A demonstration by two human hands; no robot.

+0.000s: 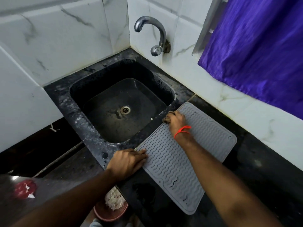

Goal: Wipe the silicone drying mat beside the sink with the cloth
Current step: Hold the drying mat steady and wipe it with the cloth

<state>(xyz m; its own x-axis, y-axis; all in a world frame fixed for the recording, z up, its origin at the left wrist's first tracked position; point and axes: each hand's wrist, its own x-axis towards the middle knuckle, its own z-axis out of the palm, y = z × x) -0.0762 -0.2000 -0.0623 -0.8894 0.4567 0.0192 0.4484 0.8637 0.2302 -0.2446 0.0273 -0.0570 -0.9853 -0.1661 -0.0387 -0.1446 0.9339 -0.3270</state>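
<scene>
A grey silicone drying mat (pixel 178 163) with wavy ridges lies on the black counter right of the sink. My right hand (pixel 176 120) rests on the mat's far left edge, fingers closed around a small dark cloth (pixel 166 119) that mostly hides under the hand. A red thread circles that wrist. My left hand (pixel 127 162) lies flat with fingers together, its fingertips pressing the mat's near left edge, holding nothing.
The black sink (pixel 121 102) with a metal drain sits left of the mat, below a chrome tap (pixel 152 35) on the tiled wall. A purple curtain (pixel 255 46) hangs at the right. A reddish bowl (pixel 111 208) sits below the counter edge.
</scene>
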